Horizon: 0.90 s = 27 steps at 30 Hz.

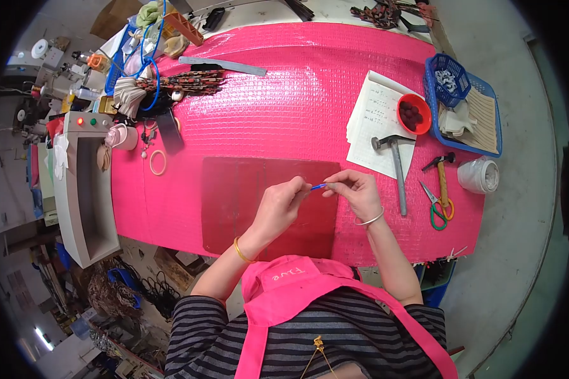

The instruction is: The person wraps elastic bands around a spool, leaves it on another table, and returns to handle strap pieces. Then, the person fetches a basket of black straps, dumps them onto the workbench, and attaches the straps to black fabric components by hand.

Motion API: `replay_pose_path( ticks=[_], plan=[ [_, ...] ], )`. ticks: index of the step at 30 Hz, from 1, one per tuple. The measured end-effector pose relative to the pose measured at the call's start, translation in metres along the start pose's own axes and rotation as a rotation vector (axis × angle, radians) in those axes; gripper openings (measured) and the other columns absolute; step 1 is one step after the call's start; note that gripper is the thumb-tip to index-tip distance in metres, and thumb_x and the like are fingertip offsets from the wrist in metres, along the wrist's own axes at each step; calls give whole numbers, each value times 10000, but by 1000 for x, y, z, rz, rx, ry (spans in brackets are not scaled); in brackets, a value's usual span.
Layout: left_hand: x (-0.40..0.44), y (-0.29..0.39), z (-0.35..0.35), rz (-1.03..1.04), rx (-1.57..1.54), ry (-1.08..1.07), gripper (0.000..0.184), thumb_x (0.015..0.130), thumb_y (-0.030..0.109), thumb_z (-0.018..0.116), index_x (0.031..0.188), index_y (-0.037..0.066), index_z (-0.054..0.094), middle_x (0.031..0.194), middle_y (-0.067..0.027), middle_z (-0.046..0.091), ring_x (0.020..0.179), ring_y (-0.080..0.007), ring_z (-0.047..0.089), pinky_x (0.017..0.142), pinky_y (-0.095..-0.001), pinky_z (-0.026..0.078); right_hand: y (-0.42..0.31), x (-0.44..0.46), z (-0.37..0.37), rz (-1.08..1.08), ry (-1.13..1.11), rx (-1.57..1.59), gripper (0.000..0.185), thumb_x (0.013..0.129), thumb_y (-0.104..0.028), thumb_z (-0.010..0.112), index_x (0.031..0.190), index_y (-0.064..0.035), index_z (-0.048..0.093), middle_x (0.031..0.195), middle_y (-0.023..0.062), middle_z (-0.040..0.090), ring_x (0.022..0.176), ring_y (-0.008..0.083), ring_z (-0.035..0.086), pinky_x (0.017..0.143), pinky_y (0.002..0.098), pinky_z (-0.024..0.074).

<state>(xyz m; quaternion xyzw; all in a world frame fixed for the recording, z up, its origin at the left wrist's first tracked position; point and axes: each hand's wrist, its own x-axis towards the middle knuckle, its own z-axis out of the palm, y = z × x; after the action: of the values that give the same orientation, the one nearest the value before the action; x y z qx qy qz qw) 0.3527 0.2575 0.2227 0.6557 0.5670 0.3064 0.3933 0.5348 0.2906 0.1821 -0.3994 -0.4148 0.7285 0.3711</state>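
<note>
Head camera: a small blue item [318,187] was pinched above a dark red board [234,196]

The small blue item lay between the two hands, near the board's right edge as the wearer saw it. The left hand [279,202] had its thumb and fingers closed on one end; the right hand [355,194] gripped the other between thumb and fingertip. A yellow bangle [241,251] circled the left wrist, a silvery one [370,218] the right.

Around the board spread a shiny pink table cover [265,120]. To the right, a hammer [398,170] lay partly across written sheets [368,110], its handle running onto the pink. A red bowl [427,123] of dark round pieces [411,112] stood beside its head. Farther right were scissors [435,207], a wooden-handled tool [443,183], a white tub [479,175] and a blue basket [498,120].

To the left lay a pale ring [158,162]. Beyond it were a bundle of patterned strips [193,82] and a grey metal strip [227,65]. A pale machine [82,189] with a lit red light [80,120] stood at the left edge.
</note>
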Motion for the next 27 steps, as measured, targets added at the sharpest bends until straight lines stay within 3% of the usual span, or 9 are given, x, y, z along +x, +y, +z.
replay_pose_path(
  ticks=[5,8,9,11,14,16,19,22,27],
  plan=[
    [20,-42,-2,40,311,-61,55,740,24,556,794,26,550,688,-160,572,659,-311,576,564,-370,435,53,18,-3,33,-6,35,200,814,22,519,1013,18,542,836,91,602,702,160,614,659,251,500],
    [59,-118,-6,104,497,28,57,739,68,573,794,52,569,685,-140,576,665,-324,560,599,-392,444,64,10,-35,38,253,-523,285,779,-56,577,1060,-41,535,825,103,607,700,174,609,638,279,494],
    [72,-138,-9,45,591,-8,51,741,82,580,788,66,570,712,-108,587,754,-301,555,680,-410,430,71,5,-54,27,341,-707,293,768,-73,591,1055,-46,541,822,106,608,697,179,607,634,286,491],
    [83,-173,-7,174,705,-62,106,737,78,585,842,75,576,904,-109,581,942,-283,515,825,-441,383,103,-6,-112,82,410,-697,303,741,-100,613,1033,-42,556,808,108,606,692,210,597,626,307,482],
    [67,-180,14,171,725,32,192,724,39,581,914,71,571,1098,-130,498,1088,-301,427,931,-467,307,85,-28,-148,56,533,-909,266,743,-80,596,1003,-33,563,756,108,585,677,231,582,623,324,472],
    [55,-170,23,159,642,141,245,713,3,570,950,67,565,1149,-147,453,1122,-330,395,949,-452,305,88,-36,-164,93,619,-915,300,731,-68,597,1025,-38,545,794,119,569,747,258,572,673,344,464],
    [20,-146,41,86,507,175,306,699,-58,537,977,67,559,1134,-157,455,1138,-355,385,939,-437,331,98,-30,-168,-101,847,-1294,373,705,-51,606,1064,-56,505,893,138,529,864,312,519,771,385,422],
    [-23,-144,58,178,421,25,354,671,-56,529,1004,63,538,1148,-170,449,1132,-369,388,953,-445,331,107,-17,-169,103,848,-1414,432,688,-47,614,1094,-68,470,983,169,488,932,361,459,825,415,380],
    [-92,-137,70,8,388,-41,482,666,-88,499,1121,72,500,1221,-179,408,1167,-360,365,973,-434,323,114,-21,-201,26,727,-1201,353,686,-17,583,1030,-42,508,958,171,512,917,353,476,809,415,388]
  ],
)
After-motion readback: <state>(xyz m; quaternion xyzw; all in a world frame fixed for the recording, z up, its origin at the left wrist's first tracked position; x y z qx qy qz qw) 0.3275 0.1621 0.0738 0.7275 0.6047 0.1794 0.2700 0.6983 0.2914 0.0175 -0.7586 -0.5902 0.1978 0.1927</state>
